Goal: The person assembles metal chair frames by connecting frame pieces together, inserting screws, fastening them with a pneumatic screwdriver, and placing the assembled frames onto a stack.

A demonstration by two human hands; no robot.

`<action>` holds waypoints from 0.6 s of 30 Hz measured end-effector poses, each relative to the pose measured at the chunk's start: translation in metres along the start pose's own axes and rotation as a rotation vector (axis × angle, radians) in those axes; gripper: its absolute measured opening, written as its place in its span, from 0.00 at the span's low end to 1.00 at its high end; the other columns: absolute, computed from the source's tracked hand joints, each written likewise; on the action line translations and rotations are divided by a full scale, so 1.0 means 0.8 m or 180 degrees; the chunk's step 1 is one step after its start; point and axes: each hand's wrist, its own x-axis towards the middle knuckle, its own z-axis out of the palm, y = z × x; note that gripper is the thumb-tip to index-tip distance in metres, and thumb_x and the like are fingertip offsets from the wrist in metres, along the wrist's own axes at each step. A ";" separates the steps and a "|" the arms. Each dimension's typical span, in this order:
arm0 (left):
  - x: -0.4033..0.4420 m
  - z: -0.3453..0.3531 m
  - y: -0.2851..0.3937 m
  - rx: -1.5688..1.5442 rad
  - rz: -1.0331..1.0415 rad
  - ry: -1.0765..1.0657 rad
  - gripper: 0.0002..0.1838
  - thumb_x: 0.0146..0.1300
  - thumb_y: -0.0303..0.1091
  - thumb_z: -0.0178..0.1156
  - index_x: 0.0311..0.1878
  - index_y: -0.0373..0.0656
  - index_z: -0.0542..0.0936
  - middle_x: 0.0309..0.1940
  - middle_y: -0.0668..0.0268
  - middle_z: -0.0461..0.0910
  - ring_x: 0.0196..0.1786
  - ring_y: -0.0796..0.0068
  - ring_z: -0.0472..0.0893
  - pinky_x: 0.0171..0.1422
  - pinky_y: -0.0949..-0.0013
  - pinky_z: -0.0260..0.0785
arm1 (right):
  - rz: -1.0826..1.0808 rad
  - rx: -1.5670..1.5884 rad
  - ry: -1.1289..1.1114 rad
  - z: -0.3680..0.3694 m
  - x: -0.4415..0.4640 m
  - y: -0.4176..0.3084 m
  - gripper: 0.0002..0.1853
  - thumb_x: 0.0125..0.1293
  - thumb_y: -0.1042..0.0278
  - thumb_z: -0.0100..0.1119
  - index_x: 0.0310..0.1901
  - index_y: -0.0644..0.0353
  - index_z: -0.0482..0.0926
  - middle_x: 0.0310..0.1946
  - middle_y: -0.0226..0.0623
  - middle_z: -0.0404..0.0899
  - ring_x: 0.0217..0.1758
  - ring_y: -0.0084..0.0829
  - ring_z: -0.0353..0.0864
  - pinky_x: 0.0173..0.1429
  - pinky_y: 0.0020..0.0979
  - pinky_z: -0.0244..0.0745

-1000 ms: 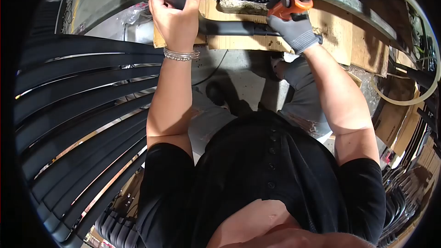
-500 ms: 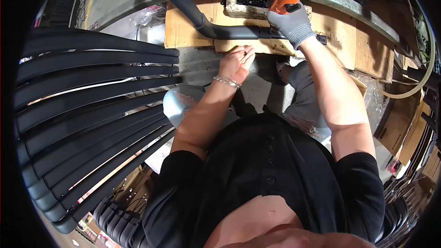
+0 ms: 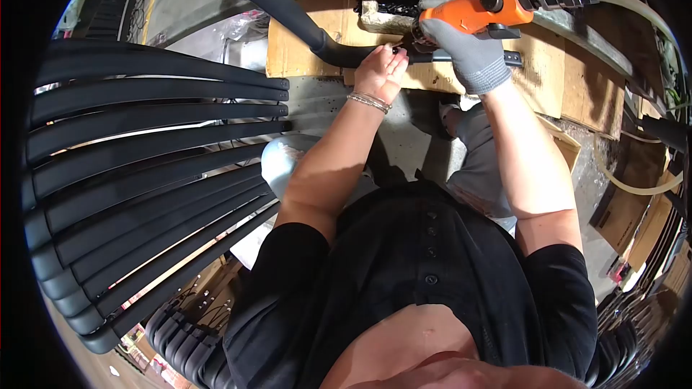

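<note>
Grey-gloved fingers of the right hand (image 3: 465, 49) wrap the orange power tool (image 3: 476, 13); bare left hand (image 3: 380, 74) bunches its fingertips, apparently pinching a small dark bit (image 3: 395, 50). Tool's swung sideways, left hand's come up: both hands meet beside the black tube (image 3: 339, 53) on cardboard (image 3: 295, 56).

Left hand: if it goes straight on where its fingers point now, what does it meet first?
Most likely the nose of the orange pneumatic driver, just ahead of the left hand. The black bent tube seems to lie beneath that line, but depth is unclear.
</note>
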 end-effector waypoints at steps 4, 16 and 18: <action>0.015 -0.009 -0.002 -0.0290 -0.0272 -0.0063 0.06 0.57 0.28 0.58 0.36 0.38 0.72 0.31 0.58 0.74 0.38 0.67 0.75 0.52 0.61 0.70 | -0.0164 -0.0080 0.0048 -0.001 -0.004 0.015 0.13 0.49 0.67 0.64 0.35 0.62 0.75 0.27 0.31 0.77 0.30 0.21 0.76 0.36 0.23 0.74; 0.015 -0.007 -0.004 -0.0407 -0.0522 0.0151 0.06 0.56 0.31 0.59 0.29 0.42 0.73 0.24 0.66 0.71 0.29 0.74 0.72 0.49 0.62 0.70 | -0.0406 -0.0345 -0.0123 -0.014 0.001 0.025 0.12 0.49 0.67 0.65 0.34 0.62 0.76 0.26 0.31 0.77 0.30 0.20 0.77 0.35 0.23 0.75; 0.018 -0.008 -0.007 -0.0514 -0.0585 -0.0029 0.06 0.56 0.31 0.59 0.27 0.43 0.72 0.24 0.67 0.71 0.29 0.75 0.72 0.49 0.63 0.69 | -0.0461 -0.0335 -0.0250 -0.019 0.003 0.028 0.12 0.49 0.67 0.64 0.34 0.62 0.76 0.27 0.31 0.77 0.30 0.20 0.76 0.35 0.23 0.75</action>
